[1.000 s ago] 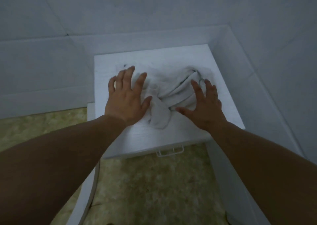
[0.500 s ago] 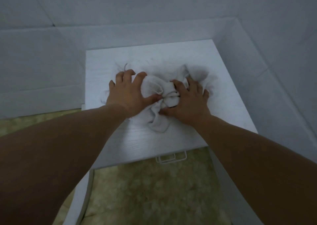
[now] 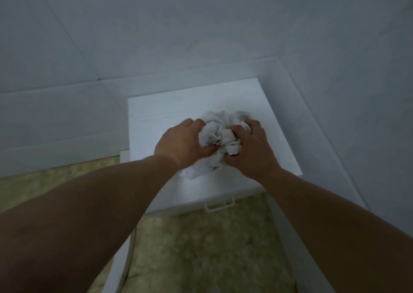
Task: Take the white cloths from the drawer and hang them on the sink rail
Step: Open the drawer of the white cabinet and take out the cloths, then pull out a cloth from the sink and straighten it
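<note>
Stage: early, pickup | white cloths (image 3: 220, 136) bunched on white drawer unit (image 3: 156, 118), not yet lifted | left hand (image 3: 183, 144) and right hand (image 3: 250, 149) fingers curled into bundle | sink rail out of view; hanging all remains.

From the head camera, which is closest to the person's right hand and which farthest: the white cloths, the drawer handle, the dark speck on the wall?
1. White cloths: gripped by the right hand, and by the left hand too.
2. Drawer handle: below, on the drawer's front edge.
3. Dark speck: up left on the wall.
</note>
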`<state>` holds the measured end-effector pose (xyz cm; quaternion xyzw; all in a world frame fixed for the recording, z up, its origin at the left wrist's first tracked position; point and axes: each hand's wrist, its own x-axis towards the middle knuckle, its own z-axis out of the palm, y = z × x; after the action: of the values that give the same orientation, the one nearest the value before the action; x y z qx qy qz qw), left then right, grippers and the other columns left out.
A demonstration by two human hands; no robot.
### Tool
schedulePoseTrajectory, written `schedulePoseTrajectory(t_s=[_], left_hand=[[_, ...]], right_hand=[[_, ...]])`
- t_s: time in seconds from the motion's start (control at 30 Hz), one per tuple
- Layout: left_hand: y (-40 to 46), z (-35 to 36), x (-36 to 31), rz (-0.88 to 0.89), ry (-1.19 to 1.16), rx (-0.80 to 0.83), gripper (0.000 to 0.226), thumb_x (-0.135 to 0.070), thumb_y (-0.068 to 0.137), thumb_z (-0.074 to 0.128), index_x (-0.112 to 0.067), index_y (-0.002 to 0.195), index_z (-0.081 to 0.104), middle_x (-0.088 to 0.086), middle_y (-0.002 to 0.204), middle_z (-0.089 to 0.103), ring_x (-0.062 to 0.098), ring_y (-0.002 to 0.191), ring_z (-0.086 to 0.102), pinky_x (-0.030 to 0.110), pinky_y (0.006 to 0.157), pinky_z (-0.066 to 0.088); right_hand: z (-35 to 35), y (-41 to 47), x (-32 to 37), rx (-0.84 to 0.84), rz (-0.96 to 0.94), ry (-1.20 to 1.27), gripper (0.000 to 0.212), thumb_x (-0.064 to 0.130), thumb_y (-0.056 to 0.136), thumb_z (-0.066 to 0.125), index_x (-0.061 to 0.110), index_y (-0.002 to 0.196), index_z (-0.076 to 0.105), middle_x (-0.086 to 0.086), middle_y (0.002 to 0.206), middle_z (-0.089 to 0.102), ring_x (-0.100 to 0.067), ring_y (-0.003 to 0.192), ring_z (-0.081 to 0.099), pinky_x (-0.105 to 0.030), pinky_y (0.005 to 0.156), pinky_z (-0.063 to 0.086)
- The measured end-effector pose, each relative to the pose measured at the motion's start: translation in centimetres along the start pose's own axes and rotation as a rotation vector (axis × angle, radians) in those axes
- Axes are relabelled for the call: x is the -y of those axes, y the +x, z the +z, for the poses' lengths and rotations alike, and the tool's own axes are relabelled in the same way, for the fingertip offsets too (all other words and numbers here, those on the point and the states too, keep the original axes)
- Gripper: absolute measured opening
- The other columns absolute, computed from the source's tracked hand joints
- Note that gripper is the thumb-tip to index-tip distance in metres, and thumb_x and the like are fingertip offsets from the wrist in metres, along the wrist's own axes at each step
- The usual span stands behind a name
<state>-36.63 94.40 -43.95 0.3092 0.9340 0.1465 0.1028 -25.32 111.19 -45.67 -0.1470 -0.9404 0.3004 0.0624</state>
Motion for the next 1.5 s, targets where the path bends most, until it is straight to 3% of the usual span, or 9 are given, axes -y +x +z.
schedulePoseTrajectory(t_s=[0.17, 0.33, 0.53, 0.73, 0.87, 0.97, 1.2, 1.3, 1.5], left_hand=[[-3.4, -9.1, -5.4, 0.169, 0.020, 0.123, 0.076, -0.074, 0.069, 0.065, -0.034, 0.131, 0.047, -0.002, 0.110, 0.057, 0.022, 0.101, 0.059, 0.033, 0.087, 0.045], [-6.1, -17.7, -10.9, 0.334, 0.053, 0.221, 0.082, -0.074, 0.058, 0.072, -0.033, 0.125, 0.049, -0.010, 0.107, 0.054, 0.014, 0.095, 0.054, 0.028, 0.082, 0.042], [-11.0, -23.7, -18.3, 0.476, 0.098, 0.241, 0.079, -0.073, 0.064, 0.070, -0.034, 0.128, 0.047, -0.007, 0.108, 0.057, 0.018, 0.097, 0.060, 0.031, 0.083, 0.048], [-19.2, -24.3, -26.3, 0.749, 0.050, 0.287, 0.086, -0.066, 0.071, 0.072, -0.023, 0.139, 0.042, 0.003, 0.127, 0.058, 0.024, 0.110, 0.060, 0.032, 0.090, 0.045], [-26.9, -25.0, -31.7, 0.910, -0.129, 0.289, 0.102, -0.060, 0.070, 0.076, -0.033, 0.153, 0.024, 0.007, 0.128, 0.057, 0.029, 0.112, 0.060, 0.039, 0.087, 0.049], [-32.6, -24.9, -34.4, 1.032, -0.125, 0.349, 0.097, -0.056, 0.070, 0.078, -0.032, 0.151, 0.031, 0.007, 0.131, 0.055, 0.029, 0.116, 0.057, 0.037, 0.089, 0.047], [-43.5, -25.0, -40.7, 1.334, -0.134, 0.350, 0.079, -0.064, 0.061, 0.066, -0.019, 0.127, 0.064, 0.006, 0.090, 0.065, 0.028, 0.070, 0.066, 0.031, 0.056, 0.052], [-49.1, -24.5, -42.8, 1.375, -0.102, 0.400, 0.084, -0.070, 0.062, 0.062, -0.021, 0.131, 0.061, 0.005, 0.097, 0.066, 0.027, 0.079, 0.068, 0.031, 0.065, 0.053], [-64.5, -23.4, -48.2, 1.525, 0.090, 0.550, 0.093, -0.064, 0.072, 0.072, -0.035, 0.150, 0.032, -0.001, 0.131, 0.052, 0.021, 0.115, 0.056, 0.033, 0.091, 0.044]], right_hand=[[-8.2, -3.4, 3.3, 0.020, 0.003, -0.012, 0.072, 0.051, 0.059, 0.068, 0.023, 0.124, 0.058, -0.015, 0.137, 0.040, -0.038, 0.121, 0.046, -0.046, 0.099, 0.045], [-16.4, -7.7, 7.7, -0.033, 0.038, -0.017, 0.066, 0.036, 0.067, 0.082, 0.019, 0.126, 0.059, -0.017, 0.139, 0.039, -0.039, 0.119, 0.046, -0.046, 0.097, 0.047], [-24.1, -16.3, 12.5, -0.187, 0.208, 0.029, 0.067, 0.051, 0.058, 0.056, 0.017, 0.116, 0.063, -0.016, 0.124, 0.045, -0.037, 0.106, 0.050, -0.044, 0.090, 0.048], [-30.0, -29.8, 15.3, -0.328, 0.434, -0.006, 0.066, 0.044, 0.059, 0.066, 0.019, 0.120, 0.065, -0.018, 0.128, 0.045, -0.039, 0.116, 0.048, -0.045, 0.094, 0.048], [-32.9, -39.9, 17.6, -0.493, 0.612, 0.013, 0.066, 0.048, 0.057, 0.063, 0.029, 0.120, 0.058, -0.014, 0.131, 0.044, -0.038, 0.122, 0.047, -0.046, 0.097, 0.048], [-34.4, -47.4, 19.9, -0.523, 0.648, -0.063, 0.060, 0.043, 0.059, 0.065, 0.029, 0.117, 0.058, -0.015, 0.124, 0.045, -0.038, 0.115, 0.049, -0.048, 0.092, 0.050], [-35.7, -61.8, 24.7, -0.745, 0.829, -0.054, 0.060, 0.041, 0.059, 0.066, 0.028, 0.117, 0.059, -0.012, 0.129, 0.042, -0.036, 0.119, 0.047, -0.045, 0.095, 0.049], [-35.3, -68.2, 26.0, -0.775, 0.875, -0.091, 0.059, 0.042, 0.058, 0.067, 0.029, 0.116, 0.060, -0.009, 0.127, 0.042, -0.031, 0.115, 0.047, -0.043, 0.093, 0.049], [-32.9, -83.8, 30.4, -0.943, 0.997, -0.135, 0.056, 0.041, 0.065, 0.070, 0.028, 0.117, 0.055, -0.014, 0.126, 0.047, -0.032, 0.113, 0.048, -0.045, 0.091, 0.050]])
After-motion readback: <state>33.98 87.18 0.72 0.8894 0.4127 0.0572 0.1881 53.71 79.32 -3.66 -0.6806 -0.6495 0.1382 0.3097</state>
